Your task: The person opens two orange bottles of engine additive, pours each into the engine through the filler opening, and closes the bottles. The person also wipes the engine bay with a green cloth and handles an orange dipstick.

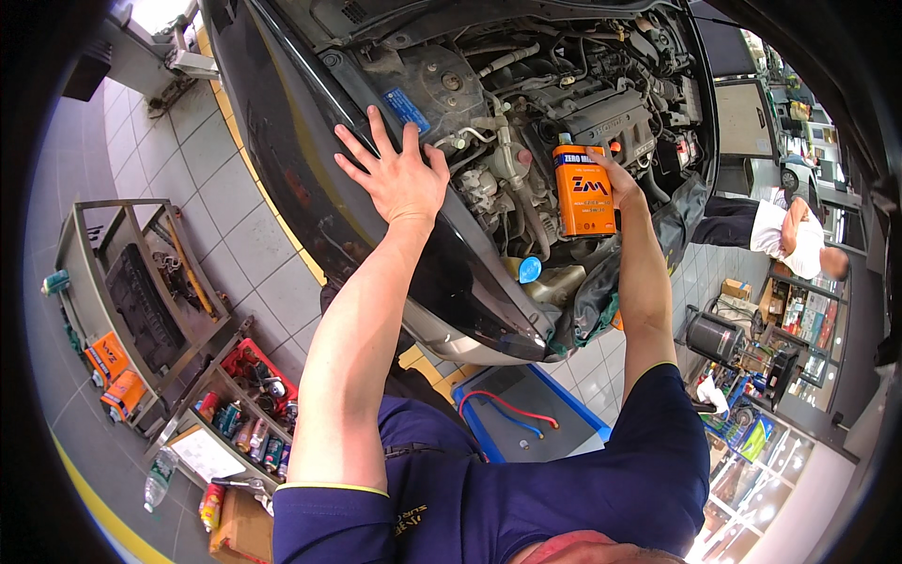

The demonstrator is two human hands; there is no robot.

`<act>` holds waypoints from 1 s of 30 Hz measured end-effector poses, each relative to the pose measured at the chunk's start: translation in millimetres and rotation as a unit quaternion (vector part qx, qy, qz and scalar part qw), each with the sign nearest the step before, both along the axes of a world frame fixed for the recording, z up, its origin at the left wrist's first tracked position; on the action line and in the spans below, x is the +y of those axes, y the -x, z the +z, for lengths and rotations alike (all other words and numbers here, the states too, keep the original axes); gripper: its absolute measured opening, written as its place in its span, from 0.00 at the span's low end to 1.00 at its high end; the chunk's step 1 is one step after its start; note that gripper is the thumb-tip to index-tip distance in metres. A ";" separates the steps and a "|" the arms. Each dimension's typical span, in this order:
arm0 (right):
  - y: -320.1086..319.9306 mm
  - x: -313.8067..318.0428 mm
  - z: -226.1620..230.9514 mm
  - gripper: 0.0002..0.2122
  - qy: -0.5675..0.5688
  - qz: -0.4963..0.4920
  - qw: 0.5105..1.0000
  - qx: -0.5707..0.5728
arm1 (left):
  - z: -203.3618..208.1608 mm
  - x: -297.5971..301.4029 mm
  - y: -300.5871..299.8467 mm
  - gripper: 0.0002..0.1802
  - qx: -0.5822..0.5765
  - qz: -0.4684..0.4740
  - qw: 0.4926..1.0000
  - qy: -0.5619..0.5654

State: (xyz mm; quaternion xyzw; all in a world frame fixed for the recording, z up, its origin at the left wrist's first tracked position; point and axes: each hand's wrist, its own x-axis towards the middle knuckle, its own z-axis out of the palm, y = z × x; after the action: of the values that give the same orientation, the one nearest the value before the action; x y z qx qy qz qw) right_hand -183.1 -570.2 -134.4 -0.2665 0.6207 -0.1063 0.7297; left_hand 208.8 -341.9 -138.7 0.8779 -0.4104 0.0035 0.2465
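My left hand (pixel 399 179) lies with fingers spread over the inner edge of the dark car's fender (pixel 451 258), holding nothing. An orange rectangular metal can (pixel 584 209) with a dark blue band near its top stands about upright over the open engine bay. My right hand (pixel 622 180) grips this can by its right side, fingers partly hidden behind it. Whether its spout is capped is too small to tell. The dark engine cover (pixel 606 117) lies just beyond the can. Nearer to me, a round blue cap (pixel 529 270) sits at the front of the bay.
Dark fender covering (pixel 672 221) drapes over the car's front. A blue-edged tray (pixel 526 414) with red and blue hoses is below. On the left are a metal cart (pixel 141 202) with orange cans and a box of spray cans (pixel 225 414). Another person (pixel 789 230) stands at right.
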 end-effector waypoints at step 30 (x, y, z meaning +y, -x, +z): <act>-5.9 -2.4 7.1 0.23 -0.004 0.026 1.000 0.006 | 4.7 0.8 0.0 0.23 0.005 0.001 1.000 -0.015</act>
State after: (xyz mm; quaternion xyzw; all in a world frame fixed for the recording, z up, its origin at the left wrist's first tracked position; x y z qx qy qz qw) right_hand -177.2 -572.7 -127.3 -0.2801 0.6181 -0.0832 0.7298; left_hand 208.9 -341.1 -134.0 0.8820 -0.4085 -0.0069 0.2349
